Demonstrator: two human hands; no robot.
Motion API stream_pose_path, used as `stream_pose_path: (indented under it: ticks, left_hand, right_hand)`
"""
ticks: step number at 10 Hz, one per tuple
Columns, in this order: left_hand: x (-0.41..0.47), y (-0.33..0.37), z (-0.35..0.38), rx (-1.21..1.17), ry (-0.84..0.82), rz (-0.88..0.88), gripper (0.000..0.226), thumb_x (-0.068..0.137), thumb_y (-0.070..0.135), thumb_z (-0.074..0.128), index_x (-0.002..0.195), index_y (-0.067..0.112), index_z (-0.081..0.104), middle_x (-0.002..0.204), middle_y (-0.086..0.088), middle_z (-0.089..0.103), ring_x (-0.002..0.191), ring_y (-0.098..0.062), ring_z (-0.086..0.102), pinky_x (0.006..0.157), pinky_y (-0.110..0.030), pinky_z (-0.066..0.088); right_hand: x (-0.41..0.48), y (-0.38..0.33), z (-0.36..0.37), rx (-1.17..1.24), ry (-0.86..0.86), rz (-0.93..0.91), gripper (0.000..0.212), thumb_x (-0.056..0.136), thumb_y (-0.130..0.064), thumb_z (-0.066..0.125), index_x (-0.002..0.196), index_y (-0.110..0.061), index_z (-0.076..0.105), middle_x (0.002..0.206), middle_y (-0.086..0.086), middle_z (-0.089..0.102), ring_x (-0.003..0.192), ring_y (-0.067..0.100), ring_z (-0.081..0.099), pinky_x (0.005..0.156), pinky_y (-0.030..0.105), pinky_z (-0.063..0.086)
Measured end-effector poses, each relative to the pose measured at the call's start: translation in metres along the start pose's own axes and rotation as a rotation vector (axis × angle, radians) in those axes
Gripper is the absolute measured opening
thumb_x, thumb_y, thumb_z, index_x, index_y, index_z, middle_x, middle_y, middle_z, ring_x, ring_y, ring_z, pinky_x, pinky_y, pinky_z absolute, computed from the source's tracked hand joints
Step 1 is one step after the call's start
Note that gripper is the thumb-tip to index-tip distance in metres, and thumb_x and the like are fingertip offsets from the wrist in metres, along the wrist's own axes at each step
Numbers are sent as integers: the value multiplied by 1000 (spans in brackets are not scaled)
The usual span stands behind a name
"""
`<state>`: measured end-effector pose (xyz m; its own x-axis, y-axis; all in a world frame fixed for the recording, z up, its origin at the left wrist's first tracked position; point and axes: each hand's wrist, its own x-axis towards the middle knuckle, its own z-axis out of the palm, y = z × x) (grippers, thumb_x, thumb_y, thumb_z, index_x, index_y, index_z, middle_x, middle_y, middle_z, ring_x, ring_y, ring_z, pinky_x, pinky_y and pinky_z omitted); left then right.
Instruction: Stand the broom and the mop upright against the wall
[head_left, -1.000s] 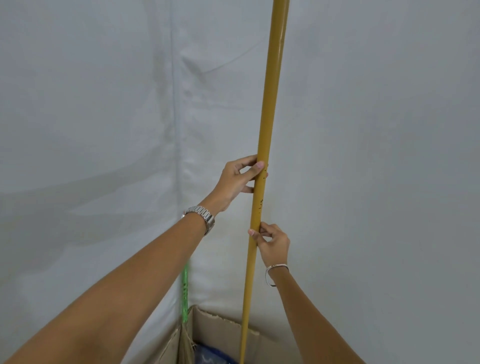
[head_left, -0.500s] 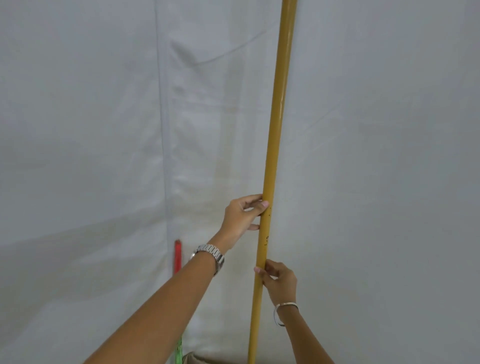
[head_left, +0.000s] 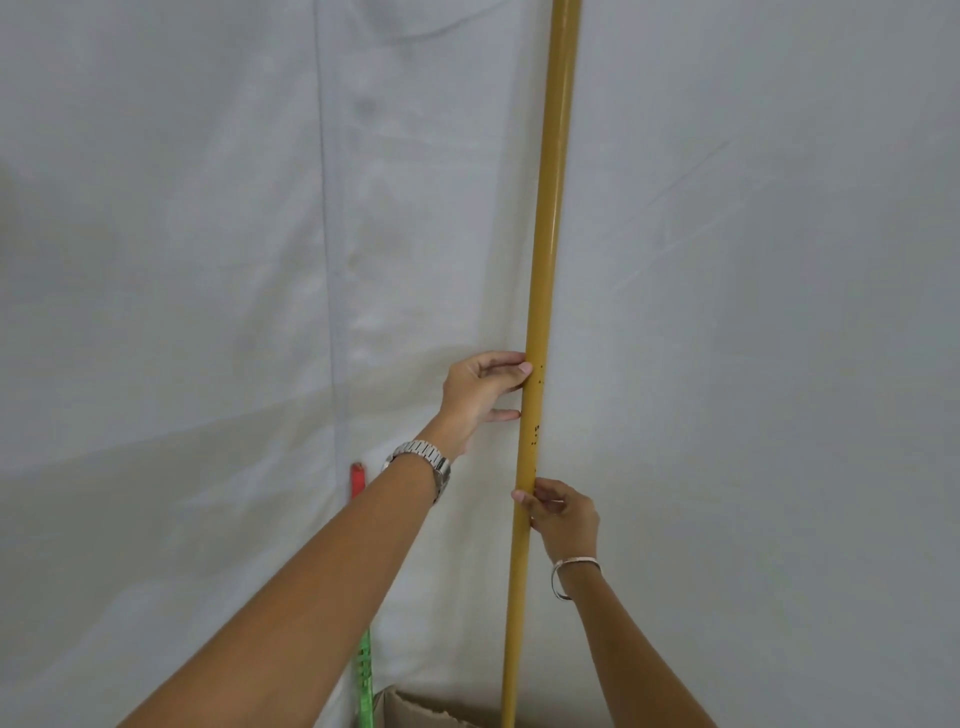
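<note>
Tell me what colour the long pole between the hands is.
Mustard yellow pole, small dark specks by the left hand; head view shows it.

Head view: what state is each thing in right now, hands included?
Yellow handle: near upright by the white wall, both ends out of frame.
Right hand: grip closed round the yellow handle.
Left hand: thumb and fingertips touch the handle higher up; grip unclear.
Red-and-green handle: upright at the wall's seam, no hand on it, partly behind the left forearm.
Cardboard box: open, at the bottom edge.
</note>
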<state>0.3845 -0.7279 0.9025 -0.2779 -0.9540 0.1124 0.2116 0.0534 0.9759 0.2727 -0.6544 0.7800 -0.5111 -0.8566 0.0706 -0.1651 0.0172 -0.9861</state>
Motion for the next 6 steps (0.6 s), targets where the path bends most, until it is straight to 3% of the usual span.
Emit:
stream_pose_path:
  ticks: [1,2,4,5,6]
  left_hand:
    - [0,-10,-1,-1,17,8,14,76,14,75,89,19,70,82,3,71,95,-15,67,71,-38,61]
    - [0,-16,2,-7,54,41,14,75,12,76,86,19,71,80,3,71,89,-11,68,70,-35,61]
    - [-5,-16,2,-40,56,11,14,73,13,77,85,16,71,82,0,73,88,-11,69,70,-34,61]
    - [-7,-16,3,-39,78,19,13,74,14,77,85,17,71,86,-2,73,90,-13,69,72,-34,61]
    - [-12,-18,4,-13,77,23,11,75,18,76,85,21,71,86,1,73,95,-14,68,74,-34,60]
  right_hand:
    - [1,1,0,-10,4,-25,23,63,-25,82,67,-38,64,74,1,69,76,23,66,75,47,58]
    - [2,2,1,-40,12,-53,23,66,-25,80,68,-39,62,78,3,68,78,24,66,76,46,58]
    - [1,4,2,-26,22,-32,24,66,-25,80,87,-19,70,81,5,66,77,23,65,76,45,58]
    - [2,4,1,-4,16,-32,18,67,-24,80,77,-29,66,83,7,68,78,23,65,77,42,58]
    - [-4,6,2,35,23,-28,19,66,-23,80,79,-29,67,91,10,71,81,22,66,71,30,56]
